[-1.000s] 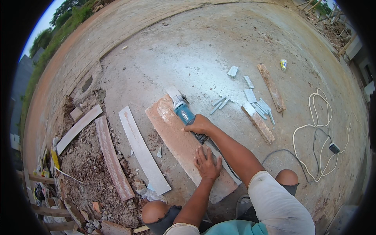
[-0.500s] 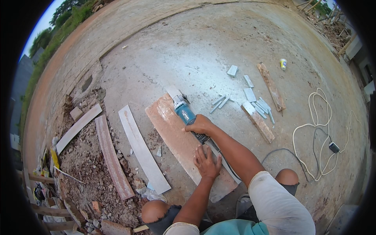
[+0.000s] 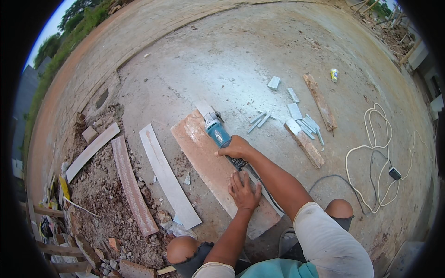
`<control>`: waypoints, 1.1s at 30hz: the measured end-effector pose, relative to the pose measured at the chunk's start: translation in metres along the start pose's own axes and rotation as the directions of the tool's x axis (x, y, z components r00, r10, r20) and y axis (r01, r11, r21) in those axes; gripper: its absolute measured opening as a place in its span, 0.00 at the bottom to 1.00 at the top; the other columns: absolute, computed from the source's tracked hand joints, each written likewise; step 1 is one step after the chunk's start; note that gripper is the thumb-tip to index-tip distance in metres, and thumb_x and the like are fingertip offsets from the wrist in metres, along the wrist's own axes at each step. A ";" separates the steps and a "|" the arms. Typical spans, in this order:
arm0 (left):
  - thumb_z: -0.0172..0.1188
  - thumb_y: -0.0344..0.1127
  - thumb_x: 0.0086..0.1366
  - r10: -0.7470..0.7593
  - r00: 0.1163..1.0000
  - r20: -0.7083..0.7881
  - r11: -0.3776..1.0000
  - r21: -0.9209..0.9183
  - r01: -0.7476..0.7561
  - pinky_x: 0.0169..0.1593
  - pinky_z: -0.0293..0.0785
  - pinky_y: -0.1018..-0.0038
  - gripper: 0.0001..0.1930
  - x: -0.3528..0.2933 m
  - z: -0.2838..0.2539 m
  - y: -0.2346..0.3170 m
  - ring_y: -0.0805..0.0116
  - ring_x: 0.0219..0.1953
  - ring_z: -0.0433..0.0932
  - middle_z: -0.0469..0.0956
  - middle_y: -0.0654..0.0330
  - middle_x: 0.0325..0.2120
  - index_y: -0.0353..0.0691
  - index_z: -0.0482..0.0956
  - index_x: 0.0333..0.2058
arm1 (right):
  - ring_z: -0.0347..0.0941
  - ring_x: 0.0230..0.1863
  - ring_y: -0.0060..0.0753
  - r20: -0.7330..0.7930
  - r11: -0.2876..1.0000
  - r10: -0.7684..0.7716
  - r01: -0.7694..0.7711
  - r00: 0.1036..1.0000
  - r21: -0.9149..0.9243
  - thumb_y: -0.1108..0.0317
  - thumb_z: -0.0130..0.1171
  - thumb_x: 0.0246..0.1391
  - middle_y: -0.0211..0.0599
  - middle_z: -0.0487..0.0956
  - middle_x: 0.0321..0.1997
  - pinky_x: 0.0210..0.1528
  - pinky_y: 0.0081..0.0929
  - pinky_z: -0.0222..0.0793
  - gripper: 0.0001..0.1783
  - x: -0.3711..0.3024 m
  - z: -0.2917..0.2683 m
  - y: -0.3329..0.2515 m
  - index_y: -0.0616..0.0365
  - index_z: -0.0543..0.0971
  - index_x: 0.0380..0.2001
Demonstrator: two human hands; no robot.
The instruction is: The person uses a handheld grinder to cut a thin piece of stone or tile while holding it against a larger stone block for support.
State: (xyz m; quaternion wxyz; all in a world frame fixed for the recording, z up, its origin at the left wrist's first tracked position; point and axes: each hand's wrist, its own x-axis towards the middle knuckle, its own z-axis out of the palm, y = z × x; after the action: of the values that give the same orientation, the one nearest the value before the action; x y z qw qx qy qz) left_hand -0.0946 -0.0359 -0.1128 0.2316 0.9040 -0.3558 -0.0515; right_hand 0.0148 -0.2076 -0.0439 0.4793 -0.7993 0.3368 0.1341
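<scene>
"Head view: what occupies the field, from the largest item down?"

"Concrete ground [image 3: 208,55] first. On it, near the person's knees, lies a broad reddish slab [image 3: 199,150], its long axis running from far left to near right. Left of it, apart, rest a pale strip [image 3: 169,178], a patterned strip [image 3: 133,185] and a shorter pale strip [image 3: 92,153]. Two rough brown bars [image 3: 320,102] [image 3: 303,143] lie to the right."

"And the power tool?"

"One blue angle grinder [image 3: 218,133], low over the slab's right-hand edge. Its silver head points away from the person and leftward; its long axis runs roughly parallel to the slab's."

"State of the hands?"

"Right hand [image 3: 236,147]: closed around the grinder's body. Left hand [image 3: 245,197]: open, fingers spread, laid on the slab just beside the grinder's rear end."

"Smaller items?"

"Pale offcuts [image 3: 294,111], some blocky, some thin, scattered near the bars."

"Any container?"

"One small white-and-yellow cup [image 3: 334,75], beyond the farther bar; it shows too small to tell its contents."
</scene>
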 end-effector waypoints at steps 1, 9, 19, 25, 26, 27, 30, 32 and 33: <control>0.62 0.52 0.58 -0.002 1.000 0.004 1.000 0.000 0.002 0.66 0.41 0.47 0.36 0.000 0.000 0.000 0.43 0.70 0.46 0.53 0.40 0.65 0.42 0.64 0.61 | 0.80 0.44 0.50 -0.002 1.000 0.005 -0.005 1.000 -0.005 0.38 0.73 0.28 0.61 0.80 0.43 0.45 0.33 0.74 0.51 0.000 0.000 0.000 0.79 0.77 0.42; 0.61 0.52 0.59 0.004 1.000 -0.005 1.000 0.000 -0.004 0.66 0.41 0.47 0.35 0.000 -0.001 0.000 0.42 0.70 0.46 0.53 0.39 0.65 0.41 0.65 0.61 | 0.79 0.42 0.50 0.016 1.000 0.005 -0.005 1.000 0.016 0.40 0.73 0.28 0.61 0.79 0.43 0.45 0.32 0.73 0.49 0.002 0.002 0.002 0.77 0.76 0.43; 0.61 0.51 0.58 -0.001 1.000 0.010 1.000 0.000 0.001 0.66 0.41 0.46 0.35 0.000 -0.002 0.001 0.42 0.70 0.45 0.53 0.38 0.65 0.41 0.65 0.60 | 0.80 0.44 0.49 0.008 1.000 0.016 -0.015 1.000 -0.017 0.37 0.73 0.28 0.59 0.80 0.43 0.45 0.33 0.74 0.51 -0.001 0.001 0.003 0.78 0.77 0.43; 0.61 0.51 0.58 -0.003 1.000 0.009 1.000 -0.007 0.003 0.66 0.41 0.46 0.35 0.000 -0.002 0.001 0.43 0.70 0.45 0.53 0.38 0.65 0.41 0.65 0.60 | 0.79 0.41 0.49 0.009 1.000 0.010 -0.010 1.000 0.026 0.39 0.73 0.28 0.60 0.80 0.41 0.43 0.32 0.73 0.48 0.000 0.004 0.006 0.76 0.78 0.41; 0.61 0.51 0.58 -0.005 1.000 0.011 1.000 0.000 0.005 0.66 0.41 0.46 0.34 0.000 -0.002 0.001 0.43 0.70 0.45 0.53 0.38 0.65 0.41 0.65 0.60 | 0.79 0.41 0.49 0.003 0.999 0.000 0.000 1.000 0.032 0.39 0.73 0.28 0.60 0.80 0.41 0.43 0.32 0.73 0.47 0.000 0.004 0.006 0.76 0.78 0.41; 0.61 0.51 0.58 -0.005 1.000 0.010 1.000 -0.009 0.005 0.66 0.41 0.46 0.35 0.000 -0.002 0.001 0.43 0.70 0.45 0.53 0.38 0.65 0.41 0.65 0.60 | 0.79 0.41 0.49 -0.003 1.000 0.000 0.000 1.000 0.031 0.39 0.73 0.28 0.60 0.80 0.41 0.43 0.32 0.73 0.47 0.000 0.004 0.006 0.76 0.78 0.41; 0.61 0.51 0.58 -0.006 1.000 0.011 1.000 -0.015 0.006 0.66 0.41 0.46 0.35 0.000 -0.003 0.002 0.43 0.70 0.45 0.52 0.38 0.65 0.41 0.65 0.61 | 0.79 0.41 0.49 0.002 0.999 0.003 -0.003 1.000 0.033 0.39 0.73 0.28 0.60 0.80 0.41 0.43 0.32 0.73 0.47 -0.002 0.003 0.006 0.76 0.78 0.41; 0.61 0.51 0.59 -0.004 1.000 0.009 1.000 -0.010 0.004 0.66 0.41 0.46 0.35 0.000 -0.003 0.002 0.43 0.70 0.45 0.52 0.38 0.65 0.41 0.64 0.61 | 0.79 0.41 0.49 -0.006 0.999 0.005 -0.005 1.000 0.033 0.39 0.73 0.28 0.60 0.80 0.41 0.44 0.32 0.73 0.48 -0.004 0.003 0.006 0.76 0.78 0.41; 0.61 0.51 0.58 -0.009 1.000 0.019 1.000 -0.014 0.010 0.66 0.41 0.46 0.35 0.000 -0.003 0.002 0.43 0.70 0.45 0.52 0.38 0.65 0.41 0.64 0.61 | 0.79 0.42 0.49 -0.020 1.000 0.006 -0.005 1.000 0.030 0.39 0.73 0.28 0.60 0.80 0.41 0.44 0.32 0.73 0.48 -0.005 0.004 0.006 0.76 0.77 0.41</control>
State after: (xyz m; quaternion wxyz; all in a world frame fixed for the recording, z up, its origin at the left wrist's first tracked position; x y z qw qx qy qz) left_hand -0.0949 -0.0355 -0.1091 0.2342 0.9035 -0.3532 -0.0634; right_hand 0.0081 -0.2043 -0.0470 0.4876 -0.7923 0.3458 0.1221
